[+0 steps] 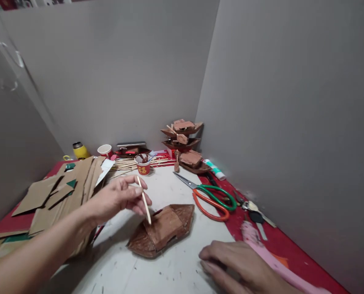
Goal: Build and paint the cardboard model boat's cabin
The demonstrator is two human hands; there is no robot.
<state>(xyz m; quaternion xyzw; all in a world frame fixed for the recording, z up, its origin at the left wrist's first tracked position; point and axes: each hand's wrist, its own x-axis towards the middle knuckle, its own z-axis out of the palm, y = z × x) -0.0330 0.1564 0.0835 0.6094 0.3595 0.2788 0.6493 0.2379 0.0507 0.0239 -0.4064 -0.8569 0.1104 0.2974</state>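
My left hand [117,197] pinches a thin pale wooden stick [144,204] between thumb and fingers. The stick slants down, its lower end over the near-left edge of the cabin roof of a brown model boat [166,228]; whether it touches cannot be made out. The boat lies on the white work surface with both pointed ends visible. To the right of the boat, my right hand [240,261] is low over the surface, slightly blurred. Its fingers are loosely bent, with a gap by the thumb and nothing visible in them.
Scissors [200,188] with green and orange handles lie behind the boat. A red paper cup [143,165], wooden sticks [123,164] and stacked model boats [182,134] stand farther back. Cardboard pieces [74,192] cover the left. A pink item [280,265] lies at right. Grey walls enclose the table.
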